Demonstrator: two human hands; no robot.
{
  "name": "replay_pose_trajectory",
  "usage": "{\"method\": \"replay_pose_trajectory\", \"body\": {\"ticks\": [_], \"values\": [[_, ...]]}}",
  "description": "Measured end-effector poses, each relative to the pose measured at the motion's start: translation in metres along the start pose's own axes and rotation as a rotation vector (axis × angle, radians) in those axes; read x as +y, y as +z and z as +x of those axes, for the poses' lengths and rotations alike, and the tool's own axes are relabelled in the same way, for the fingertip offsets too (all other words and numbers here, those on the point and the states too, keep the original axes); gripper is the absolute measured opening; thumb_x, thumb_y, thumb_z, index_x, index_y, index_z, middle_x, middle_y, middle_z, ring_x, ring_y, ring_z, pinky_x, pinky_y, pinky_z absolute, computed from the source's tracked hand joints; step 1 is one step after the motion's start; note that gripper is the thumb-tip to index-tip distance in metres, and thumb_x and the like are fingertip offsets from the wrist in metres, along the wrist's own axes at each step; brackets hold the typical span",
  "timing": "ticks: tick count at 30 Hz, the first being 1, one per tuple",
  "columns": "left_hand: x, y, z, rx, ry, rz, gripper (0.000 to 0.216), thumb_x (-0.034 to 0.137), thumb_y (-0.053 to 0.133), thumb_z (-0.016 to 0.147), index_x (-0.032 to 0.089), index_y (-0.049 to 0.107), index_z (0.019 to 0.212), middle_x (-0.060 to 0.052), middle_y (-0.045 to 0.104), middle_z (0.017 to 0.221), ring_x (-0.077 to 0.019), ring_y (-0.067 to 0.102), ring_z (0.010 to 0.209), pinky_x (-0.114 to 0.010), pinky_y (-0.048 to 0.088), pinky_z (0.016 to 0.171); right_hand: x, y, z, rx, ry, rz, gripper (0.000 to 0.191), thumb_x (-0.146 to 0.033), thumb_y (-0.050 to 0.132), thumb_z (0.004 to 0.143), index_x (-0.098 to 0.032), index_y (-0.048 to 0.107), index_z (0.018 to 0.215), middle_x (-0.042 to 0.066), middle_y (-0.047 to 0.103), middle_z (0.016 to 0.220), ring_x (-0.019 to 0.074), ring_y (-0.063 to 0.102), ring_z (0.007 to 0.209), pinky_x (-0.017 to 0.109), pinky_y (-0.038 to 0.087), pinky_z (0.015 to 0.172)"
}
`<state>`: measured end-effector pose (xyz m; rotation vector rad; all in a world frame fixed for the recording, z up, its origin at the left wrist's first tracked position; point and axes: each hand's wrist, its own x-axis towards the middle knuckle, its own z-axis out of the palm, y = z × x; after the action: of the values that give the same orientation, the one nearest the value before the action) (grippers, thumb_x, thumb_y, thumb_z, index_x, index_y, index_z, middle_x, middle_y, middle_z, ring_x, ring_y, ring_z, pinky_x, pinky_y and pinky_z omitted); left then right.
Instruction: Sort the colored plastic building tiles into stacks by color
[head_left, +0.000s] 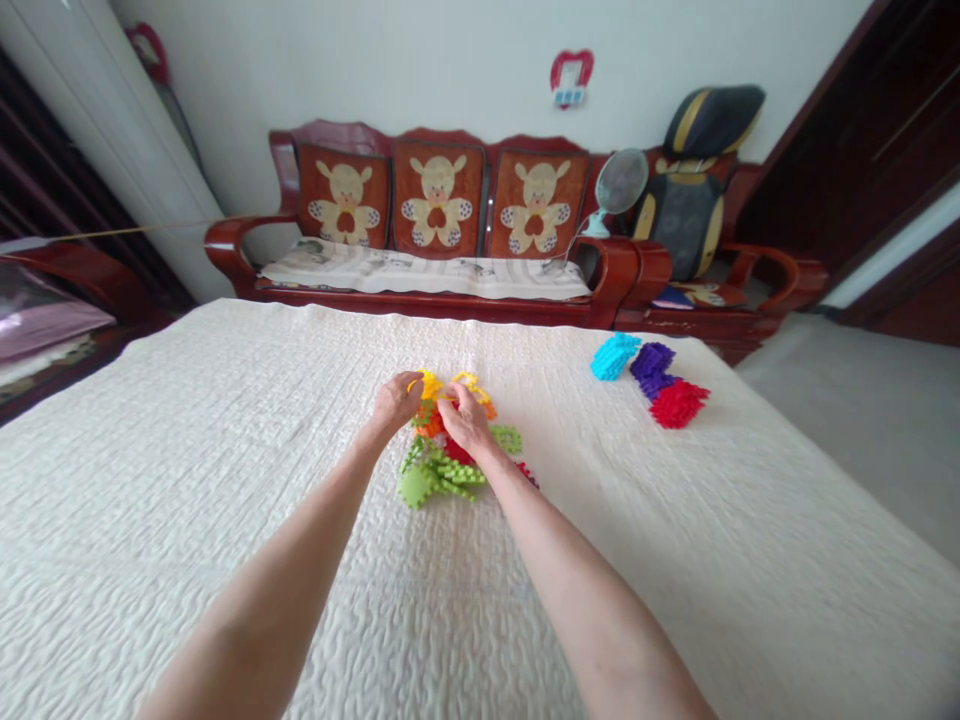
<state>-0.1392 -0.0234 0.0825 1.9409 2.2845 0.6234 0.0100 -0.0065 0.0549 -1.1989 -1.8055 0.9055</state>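
My left hand [397, 402] is closed, its fingertips pinching yellow toothed plastic pieces [430, 384] above a mixed pile. Close on its right, my right hand [466, 424] has its fingers bent in at the same yellow pieces; a thin yellow edge shows at its fingertips. More yellow pieces [472, 384] lie just behind the right hand. Under the hands are orange pieces [429, 422] and red pieces [457, 452], partly covered. Green toothed pieces [417, 486] spread at the near side of the pile, and one green piece [507, 438] lies right of my right wrist.
A cream quilted cover [300, 570] spreads over the work surface. At the far right stand grouped blue pieces [613, 357], purple pieces [652, 370] and red pieces [679, 404]. Beyond the surface's far edge is a wooden sofa [420, 292] with cushions and a small fan [621, 182].
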Motion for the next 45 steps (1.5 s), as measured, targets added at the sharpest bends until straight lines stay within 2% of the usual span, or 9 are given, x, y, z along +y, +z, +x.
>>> {"method": "replay_pose_trajectory", "body": {"ticks": [5,10,17,25,32,35,38,40,45], "values": [[0.01,-0.003,-0.053,0.073,-0.006,-0.044,0.05,0.027,0.025,0.1,0.019,0.061,0.133,-0.009,0.062,0.14,-0.0191,0.057,0.129,-0.035,0.045,0.109,-0.001,-0.024,-0.01,0.083,-0.134,0.011,0.033,-0.027,0.043,0.094,-0.023,0.065,0.119,0.006,0.07,0.124,0.0187,0.064,0.116,0.034,0.047,0.104],[0.03,0.004,-0.109,0.054,0.14,0.034,0.044,0.05,0.046,0.095,0.028,0.065,0.128,-0.006,0.06,0.142,-0.0324,0.037,0.144,-0.055,0.037,0.112,0.032,-0.065,-0.024,0.198,0.225,-0.398,0.034,-0.025,0.051,0.089,-0.016,0.067,0.117,0.017,0.07,0.121,0.0283,0.061,0.121,0.042,0.045,0.104],[0.031,0.008,-0.15,-0.156,0.476,0.085,0.062,0.07,0.055,0.084,0.033,0.063,0.132,-0.006,0.053,0.149,-0.0388,0.029,0.147,-0.062,0.024,0.117,0.008,-0.011,-0.04,0.04,0.152,-0.206,0.035,-0.023,0.047,0.091,-0.019,0.064,0.121,0.014,0.071,0.122,0.0238,0.066,0.115,0.036,0.048,0.1],[-0.017,0.013,-0.129,0.107,0.038,0.093,0.042,0.048,0.057,0.089,0.032,0.065,0.128,-0.005,0.05,0.15,-0.0359,0.035,0.144,-0.054,0.04,0.11,0.01,-0.028,-0.007,0.217,0.189,-0.193,0.038,-0.027,0.048,0.089,-0.014,0.062,0.122,0.018,0.066,0.127,0.0277,0.06,0.124,0.041,0.043,0.107],[-0.047,0.047,-0.108,0.45,-0.017,-0.251,0.044,0.015,0.052,0.074,0.019,0.068,0.115,-0.011,0.065,0.128,-0.0279,0.059,0.121,-0.047,0.049,0.106,0.01,0.006,-0.003,-0.023,-0.001,0.066,0.037,-0.037,0.049,0.094,-0.023,0.06,0.127,0.008,0.069,0.127,0.0192,0.065,0.117,0.032,0.049,0.101],[-0.056,0.041,-0.099,0.508,-0.059,-0.323,0.053,0.007,0.045,0.07,0.019,0.066,0.117,-0.01,0.065,0.127,-0.0241,0.062,0.118,-0.043,0.051,0.105,0.022,-0.013,-0.004,0.073,-0.074,0.117,0.038,-0.042,0.041,0.098,-0.024,0.063,0.123,0.008,0.07,0.126,0.0202,0.065,0.118,0.034,0.049,0.102],[-0.042,0.028,-0.082,0.458,0.001,-0.23,0.056,0.003,0.042,0.073,0.02,0.064,0.123,-0.011,0.06,0.135,-0.024,0.056,0.127,-0.045,0.046,0.11,0.058,-0.061,-0.01,0.18,-0.044,-0.111,0.033,-0.033,0.045,0.093,-0.023,0.067,0.115,0.009,0.073,0.118,0.0228,0.066,0.112,0.037,0.05,0.1],[-0.015,0.027,-0.064,0.271,0.095,-0.044,0.057,0.002,0.041,0.078,0.018,0.06,0.129,-0.013,0.055,0.142,-0.027,0.046,0.137,-0.05,0.041,0.114,0.088,-0.093,-0.019,0.202,-0.07,-0.299,0.032,-0.023,0.047,0.087,-0.018,0.07,0.11,0.014,0.073,0.114,0.0249,0.066,0.111,0.041,0.048,0.103],[0.062,0.059,-0.008,0.059,0.232,0.047,0.048,0.009,0.045,0.086,0.024,0.064,0.128,-0.01,0.053,0.146,-0.0295,0.043,0.139,-0.051,0.042,0.111,0.14,-0.128,-0.042,0.253,-0.243,-0.54,0.032,-0.023,0.045,0.088,-0.014,0.071,0.105,0.018,0.07,0.118,0.0272,0.063,0.113,0.045,0.047,0.103]]}}
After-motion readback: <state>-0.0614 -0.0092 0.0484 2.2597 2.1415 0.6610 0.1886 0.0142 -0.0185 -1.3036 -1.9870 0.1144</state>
